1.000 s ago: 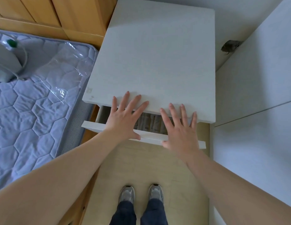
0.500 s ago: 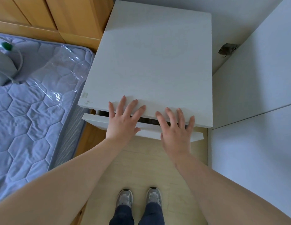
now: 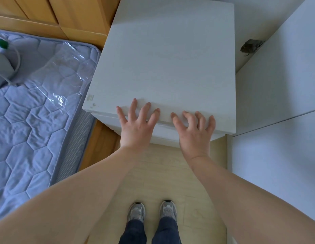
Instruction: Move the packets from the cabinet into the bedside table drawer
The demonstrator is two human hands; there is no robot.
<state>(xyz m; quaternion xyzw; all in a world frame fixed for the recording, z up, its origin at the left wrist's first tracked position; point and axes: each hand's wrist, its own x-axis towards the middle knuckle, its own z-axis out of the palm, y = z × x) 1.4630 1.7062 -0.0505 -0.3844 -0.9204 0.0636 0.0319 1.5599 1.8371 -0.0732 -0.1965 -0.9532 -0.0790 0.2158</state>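
Note:
The white bedside table [image 3: 167, 59] stands in front of me, seen from above. Its top drawer [image 3: 163, 133] sits pushed in under the table top, and nothing inside it shows. My left hand [image 3: 136, 125] lies against the drawer front with its fingers spread up over the table's front edge. My right hand [image 3: 193, 132] is beside it on the same front, fingers loosely bent and holding nothing. No packets are visible.
A bed with a quilted lilac mattress [image 3: 30, 120] and a clear plastic sheet [image 3: 65, 74] lies to the left. White cabinet doors [image 3: 279, 103] stand on the right. Wooden panels [image 3: 56, 14] are behind the bed. My shoes [image 3: 151, 212] stand on the pale floor.
Both hands have pushed the drawer in. It stood partly open with packets showing a second ago; now it is shut and the packets are hidden.

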